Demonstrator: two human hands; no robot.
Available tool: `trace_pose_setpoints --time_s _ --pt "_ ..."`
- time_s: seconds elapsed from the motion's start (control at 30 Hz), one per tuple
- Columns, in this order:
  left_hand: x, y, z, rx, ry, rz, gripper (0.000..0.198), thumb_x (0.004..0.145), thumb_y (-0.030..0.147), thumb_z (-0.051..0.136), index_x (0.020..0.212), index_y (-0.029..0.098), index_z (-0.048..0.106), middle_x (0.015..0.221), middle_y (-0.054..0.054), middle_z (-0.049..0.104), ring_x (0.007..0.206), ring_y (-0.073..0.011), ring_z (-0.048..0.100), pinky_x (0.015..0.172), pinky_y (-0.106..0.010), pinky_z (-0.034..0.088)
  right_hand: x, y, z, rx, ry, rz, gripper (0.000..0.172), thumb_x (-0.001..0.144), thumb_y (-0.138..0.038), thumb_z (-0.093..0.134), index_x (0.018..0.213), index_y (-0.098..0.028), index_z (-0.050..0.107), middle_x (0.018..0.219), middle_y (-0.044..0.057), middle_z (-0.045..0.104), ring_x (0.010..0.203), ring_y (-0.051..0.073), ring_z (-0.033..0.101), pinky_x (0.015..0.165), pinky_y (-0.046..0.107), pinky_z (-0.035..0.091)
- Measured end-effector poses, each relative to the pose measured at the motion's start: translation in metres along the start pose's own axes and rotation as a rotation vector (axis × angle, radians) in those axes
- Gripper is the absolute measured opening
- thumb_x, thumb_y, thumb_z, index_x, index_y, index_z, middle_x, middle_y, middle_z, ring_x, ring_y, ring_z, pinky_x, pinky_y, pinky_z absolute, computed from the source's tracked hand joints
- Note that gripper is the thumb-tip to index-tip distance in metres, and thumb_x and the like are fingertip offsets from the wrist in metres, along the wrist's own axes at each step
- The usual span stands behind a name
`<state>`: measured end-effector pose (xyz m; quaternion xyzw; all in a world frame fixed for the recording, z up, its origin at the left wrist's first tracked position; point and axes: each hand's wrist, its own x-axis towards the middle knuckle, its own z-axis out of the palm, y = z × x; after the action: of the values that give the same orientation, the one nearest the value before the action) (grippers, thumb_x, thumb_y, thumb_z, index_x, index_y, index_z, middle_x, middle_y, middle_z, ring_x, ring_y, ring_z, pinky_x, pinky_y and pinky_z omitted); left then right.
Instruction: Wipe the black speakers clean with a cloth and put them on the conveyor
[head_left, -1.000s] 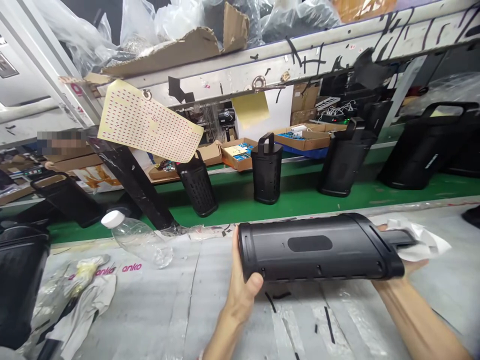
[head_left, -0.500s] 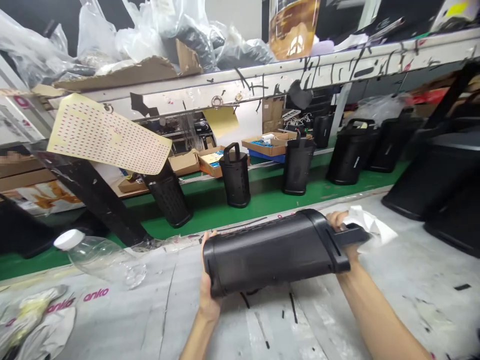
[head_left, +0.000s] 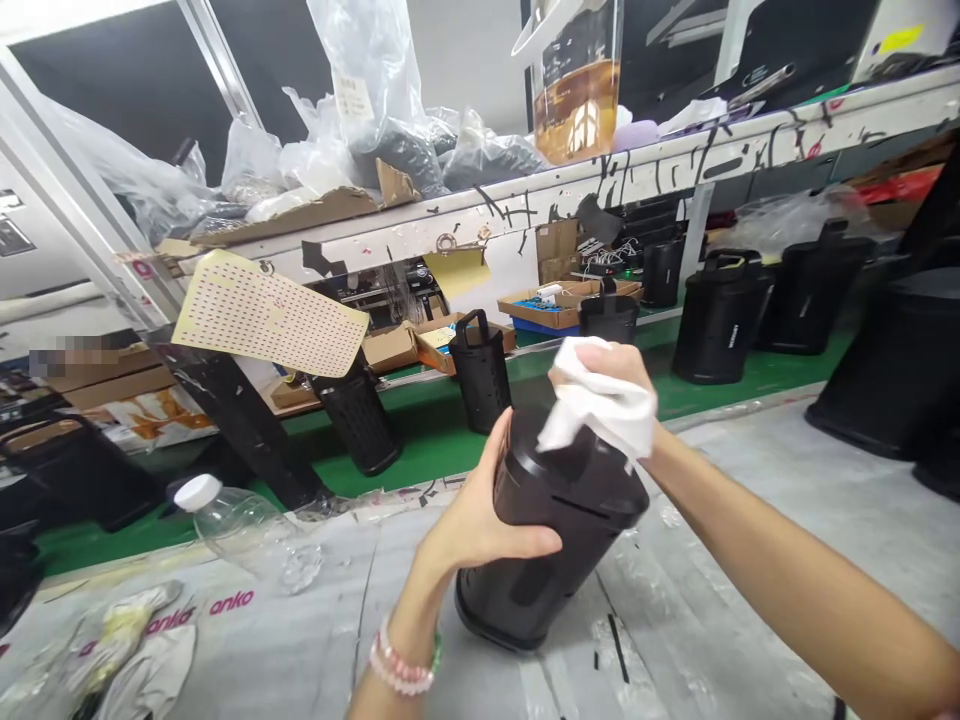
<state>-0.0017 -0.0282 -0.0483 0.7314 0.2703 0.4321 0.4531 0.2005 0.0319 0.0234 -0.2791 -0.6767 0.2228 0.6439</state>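
A black speaker-like case [head_left: 547, 540] leans at a tilt over the grey worktable, its top end toward the shelf. My left hand [head_left: 484, 510] grips its upper left side, with the thumb across the front face. At the top end my right hand [head_left: 607, 375] is closed round a crumpled white cloth [head_left: 600, 405], which lies against the handle area. The cloth hides much of the handle and some of my right fingers.
A clear plastic bottle [head_left: 247, 535] lies at the left beside gloves [head_left: 142, 650]. Several black cases stand on the green belt [head_left: 420, 450] behind. A yellow dotted sheet [head_left: 270, 312] hangs from the shelf [head_left: 645, 180], which bears bags and a jug [head_left: 577, 105].
The case has turned from lying sideways to a steep tilt. My left hand has moved from its base end to near its top, and my right hand with the cloth has moved left and up.
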Motion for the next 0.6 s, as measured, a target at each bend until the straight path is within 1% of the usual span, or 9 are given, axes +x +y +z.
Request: trace_pose_setpoints --time_s 0.1,0.17,0.2,0.23,0.3,0.37,0.47,0.53,0.6 --pt "0.013 0.000 -0.001 -0.079 0.054 0.024 0.109 0.070 0.052 0.078 0.155 0.027 0.015 0.155 -0.008 0.036 0.142 -0.0278 0.034 0.118 -0.039 0.026 0.008 -0.016 0.001 -0.094 0.200 -0.122 0.042 0.095 -0.051 0.043 0.082 -0.017 0.063 0.088 0.007 0.066 0.082 0.019 0.060 0.080 0.035 0.047" --pt "0.013 -0.007 -0.007 -0.116 0.128 0.004 0.100 0.075 0.051 0.074 0.154 0.028 0.018 0.152 -0.008 0.041 0.139 -0.0284 0.040 0.115 -0.039 0.033 0.005 -0.024 0.000 -0.234 0.408 -0.297 0.034 0.098 -0.042 0.041 0.105 -0.018 0.064 0.114 0.010 0.062 0.107 0.021 0.056 0.098 0.038 0.040" --pt "0.011 -0.011 -0.011 -0.118 0.153 -0.006 0.097 0.076 0.050 0.073 0.154 0.028 0.020 0.151 -0.008 0.043 0.137 -0.0293 0.041 0.113 -0.039 0.035 0.000 -0.026 0.002 -0.305 0.424 -0.405 0.032 0.099 -0.038 0.039 0.114 -0.020 0.062 0.119 0.010 0.060 0.113 0.021 0.054 0.101 0.039 0.038" --pt "0.009 -0.015 -0.015 -0.107 0.171 -0.010 0.094 0.077 0.050 0.073 0.153 0.027 0.023 0.150 -0.008 0.043 0.137 -0.0301 0.041 0.113 -0.040 0.036 -0.007 -0.025 0.005 -0.383 0.350 -0.518 0.032 0.099 -0.034 0.039 0.122 -0.022 0.059 0.121 0.009 0.061 0.115 0.022 0.054 0.101 0.039 0.039" --pt "0.008 -0.021 -0.023 -0.076 0.200 -0.006 0.087 0.078 0.049 0.072 0.151 0.026 0.030 0.150 -0.008 0.043 0.139 -0.0314 0.039 0.114 -0.041 0.034 -0.027 -0.016 0.015 -0.530 0.013 -0.717 0.038 0.097 -0.027 0.044 0.135 -0.023 0.051 0.124 0.008 0.064 0.119 0.022 0.054 0.098 0.039 0.042" --pt "0.009 -0.026 -0.029 -0.070 0.217 0.007 0.081 0.079 0.049 0.070 0.148 0.025 0.036 0.149 -0.009 0.045 0.139 -0.0320 0.038 0.115 -0.043 0.032 -0.047 0.001 0.023 -0.632 -0.286 -0.818 0.046 0.096 -0.024 0.046 0.142 -0.020 0.045 0.128 0.007 0.064 0.125 0.023 0.050 0.099 0.038 0.042" --pt "0.013 -0.033 -0.035 -0.129 0.224 -0.013 0.076 0.078 0.050 0.070 0.144 0.023 0.043 0.142 -0.010 0.052 0.133 -0.0327 0.045 0.111 -0.043 0.037 -0.065 0.028 0.027 -0.485 -0.339 -0.718 0.048 0.098 -0.026 0.040 0.146 -0.019 0.042 0.140 0.008 0.055 0.135 0.024 0.042 0.107 0.043 0.036" --pt "0.014 -0.036 -0.037 -0.193 0.217 -0.035 0.076 0.075 0.052 0.071 0.141 0.022 0.046 0.139 -0.010 0.055 0.130 -0.0335 0.048 0.109 -0.044 0.039 -0.066 0.040 0.027 -0.214 -0.232 -0.501 0.045 0.099 -0.030 0.036 0.141 -0.022 0.049 0.142 0.008 0.054 0.135 0.025 0.043 0.111 0.045 0.033" --pt "0.013 -0.039 -0.037 -0.251 0.192 -0.038 0.078 0.070 0.054 0.075 0.137 0.022 0.051 0.137 -0.010 0.057 0.131 -0.0355 0.047 0.109 -0.046 0.039 -0.062 0.046 0.029 0.044 -0.076 -0.221 0.041 0.099 -0.038 0.036 0.122 -0.022 0.066 0.128 0.007 0.064 0.124 0.026 0.054 0.108 0.043 0.038"
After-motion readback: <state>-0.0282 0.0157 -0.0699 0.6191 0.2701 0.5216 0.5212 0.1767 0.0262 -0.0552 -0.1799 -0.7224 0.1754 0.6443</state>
